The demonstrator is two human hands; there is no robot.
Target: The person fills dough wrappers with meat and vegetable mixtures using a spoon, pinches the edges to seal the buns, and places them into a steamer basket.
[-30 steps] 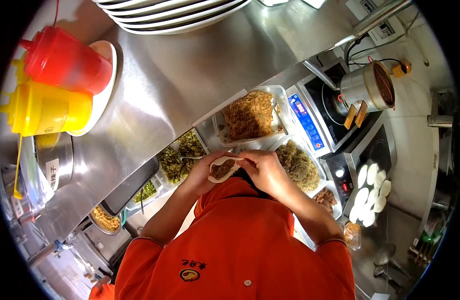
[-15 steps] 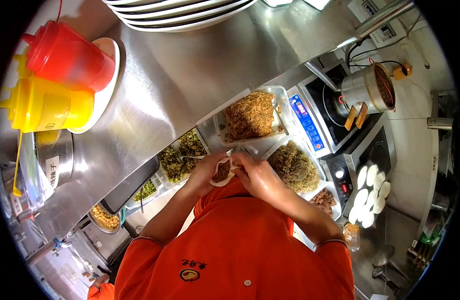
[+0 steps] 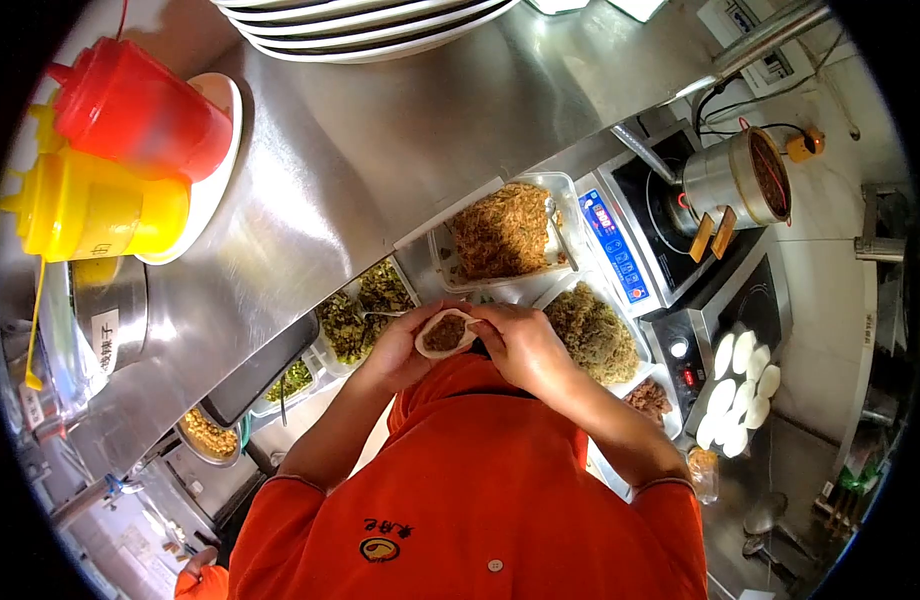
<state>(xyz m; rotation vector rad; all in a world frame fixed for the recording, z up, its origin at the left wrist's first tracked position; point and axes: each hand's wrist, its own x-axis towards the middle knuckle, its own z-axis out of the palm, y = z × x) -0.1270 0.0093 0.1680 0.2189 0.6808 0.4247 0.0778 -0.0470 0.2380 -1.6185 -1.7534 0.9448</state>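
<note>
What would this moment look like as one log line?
left hand: holds dough wrapper | right hand: pinching wrapper edge | filling: brown, inside wrapper | nearby: filling trays

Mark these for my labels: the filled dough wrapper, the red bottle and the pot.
dough wrapper (image 3: 445,333), head view, on the brown filling at its middle.
red bottle (image 3: 140,110), head view, on its body.
pot (image 3: 732,180), head view, on its steel side.

Toward the top of the frame, the steel shelf (image 3: 380,150) overhangs the filling trays (image 3: 500,235), leaving only a narrow gap at centre. At right, the induction cooker (image 3: 630,225) and pot (image 3: 735,180) block passage; dough rounds (image 3: 740,390) crowd the lower right.
</note>
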